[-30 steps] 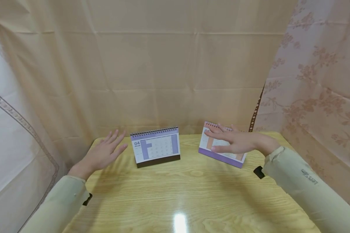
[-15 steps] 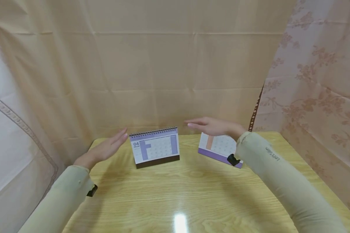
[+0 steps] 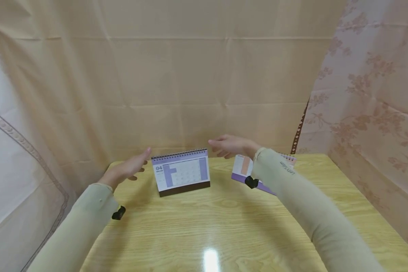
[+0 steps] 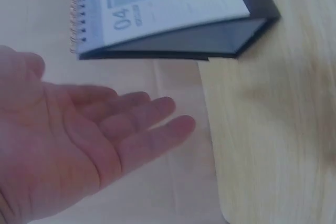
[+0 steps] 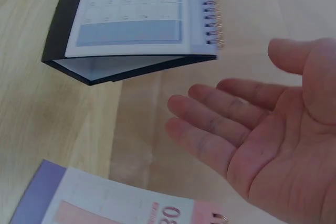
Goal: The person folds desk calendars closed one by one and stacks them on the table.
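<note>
The desk (image 3: 204, 223) extends below the left grip (image 3: 130, 168) and right grip (image 3: 234, 145). Between them stands the tent-shaped calendar (image 3: 181, 172), presumably light, with stiff card and thin, easily creased pages; its side edges probably offer the best hold. A second calendar (image 3: 239, 168) stands below the right grip, partly hidden by the sleeve (image 3: 278, 170). Both grips are unclenched and empty, palms facing inward, fingers loosely bent, apart from the calendar between them.
</note>
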Motion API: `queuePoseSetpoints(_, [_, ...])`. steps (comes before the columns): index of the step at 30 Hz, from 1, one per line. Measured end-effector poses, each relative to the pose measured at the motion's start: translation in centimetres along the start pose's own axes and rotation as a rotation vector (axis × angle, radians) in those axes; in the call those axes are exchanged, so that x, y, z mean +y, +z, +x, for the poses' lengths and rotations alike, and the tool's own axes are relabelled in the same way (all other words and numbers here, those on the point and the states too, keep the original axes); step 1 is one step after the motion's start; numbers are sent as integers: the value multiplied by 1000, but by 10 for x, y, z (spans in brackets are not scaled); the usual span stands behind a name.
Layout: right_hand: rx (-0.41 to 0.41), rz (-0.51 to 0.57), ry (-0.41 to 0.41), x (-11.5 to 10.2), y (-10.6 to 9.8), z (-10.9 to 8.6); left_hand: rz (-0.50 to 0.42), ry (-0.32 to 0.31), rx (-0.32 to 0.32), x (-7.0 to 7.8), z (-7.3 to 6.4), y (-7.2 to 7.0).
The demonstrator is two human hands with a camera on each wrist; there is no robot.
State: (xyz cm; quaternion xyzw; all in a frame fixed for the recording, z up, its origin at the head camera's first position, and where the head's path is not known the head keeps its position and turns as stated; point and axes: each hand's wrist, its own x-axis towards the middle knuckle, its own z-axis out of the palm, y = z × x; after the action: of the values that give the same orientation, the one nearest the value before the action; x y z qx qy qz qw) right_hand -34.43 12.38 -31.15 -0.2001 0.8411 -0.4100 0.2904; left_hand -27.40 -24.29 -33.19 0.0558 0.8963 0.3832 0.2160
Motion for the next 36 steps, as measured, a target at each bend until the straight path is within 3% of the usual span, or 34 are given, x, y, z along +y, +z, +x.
queuePoseSetpoints(5, [11,45,106,2,9,11,-89,-85,12,8,1,3])
queuePoseSetpoints(10, [26,87,141,4,15,22,-132,-127,-7,7,5,4])
queuePoseSetpoints(17, [45,83,136,5,26,34,-204,-148,-3,6,13,6])
queuePoseSetpoints(26, [127,148,166,6,31,41,-198,-123,19,8,23,10])
queuePoseSetpoints(36, [94,238,223,8,34,43,-224,-120,62,2,28,23])
